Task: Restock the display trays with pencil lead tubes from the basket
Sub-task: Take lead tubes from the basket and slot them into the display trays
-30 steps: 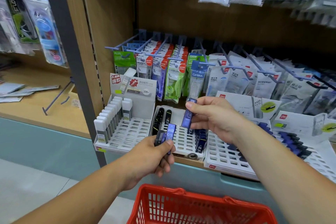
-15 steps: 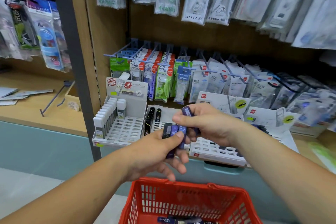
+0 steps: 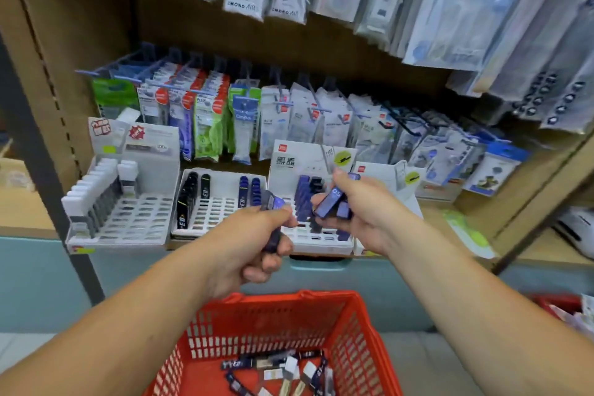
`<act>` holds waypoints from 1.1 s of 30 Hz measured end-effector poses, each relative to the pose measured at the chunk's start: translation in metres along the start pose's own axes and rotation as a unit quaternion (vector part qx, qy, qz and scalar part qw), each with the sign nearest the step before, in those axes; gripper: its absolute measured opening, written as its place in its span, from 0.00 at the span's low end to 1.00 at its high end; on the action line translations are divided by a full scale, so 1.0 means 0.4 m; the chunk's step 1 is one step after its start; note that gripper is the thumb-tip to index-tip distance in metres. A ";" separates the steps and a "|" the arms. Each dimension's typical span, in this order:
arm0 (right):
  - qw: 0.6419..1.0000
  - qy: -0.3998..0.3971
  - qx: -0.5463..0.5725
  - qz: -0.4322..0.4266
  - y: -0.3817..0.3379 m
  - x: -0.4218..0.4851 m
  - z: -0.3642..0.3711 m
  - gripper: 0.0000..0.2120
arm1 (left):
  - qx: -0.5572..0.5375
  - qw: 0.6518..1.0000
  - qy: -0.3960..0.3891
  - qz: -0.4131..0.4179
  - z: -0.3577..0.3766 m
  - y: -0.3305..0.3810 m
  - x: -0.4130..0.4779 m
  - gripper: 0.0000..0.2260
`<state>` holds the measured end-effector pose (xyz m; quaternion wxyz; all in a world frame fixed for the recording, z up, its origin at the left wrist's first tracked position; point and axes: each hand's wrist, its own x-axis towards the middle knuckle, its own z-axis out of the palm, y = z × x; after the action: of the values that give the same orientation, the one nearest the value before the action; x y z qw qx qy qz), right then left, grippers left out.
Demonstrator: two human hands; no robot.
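My left hand (image 3: 254,241) grips a few dark blue pencil lead tubes (image 3: 273,202) in front of the shelf edge. My right hand (image 3: 363,212) pinches a blue tube marked 0.5 (image 3: 331,201) over the white slotted tray (image 3: 318,243), which holds several blue tubes at its back. To its left another slotted tray (image 3: 218,212) carries black and blue tubes. Below my arms the red basket (image 3: 289,318) holds several loose tubes (image 3: 283,370).
A third white tray (image 3: 128,219) with white-capped tubes stands far left. Hanging packets on hooks (image 3: 244,112) fill the wall behind the trays, more packets above. A dark shelf upright (image 3: 41,154) runs down the left. Another red basket (image 3: 559,302) peeks in at right.
The view has swung right and down, showing the tubes in the basket. My hands have drawn apart; the right one has moved with its tube over the blue-tube tray.
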<state>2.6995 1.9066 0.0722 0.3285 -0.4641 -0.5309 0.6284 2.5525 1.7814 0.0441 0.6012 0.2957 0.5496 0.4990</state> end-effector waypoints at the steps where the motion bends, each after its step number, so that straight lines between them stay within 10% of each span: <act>1: 1.000 0.007 0.028 0.004 0.008 0.019 -0.016 0.13 | -0.011 1.000 0.009 -0.003 0.011 -0.003 0.014 0.12; 12: 0.987 -0.055 -0.149 -0.017 -0.016 0.229 -0.272 0.15 | 0.075 0.987 0.123 0.064 0.134 -0.028 0.181 0.17; 33: 0.947 -0.259 -0.169 -0.087 0.043 0.295 -0.554 0.04 | 0.266 0.962 0.027 0.048 0.394 0.089 0.388 0.14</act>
<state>2.8656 2.0898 0.0266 0.1500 -0.2860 -0.7345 0.5968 2.6776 1.9671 0.0542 0.4616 0.4575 0.6634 0.3709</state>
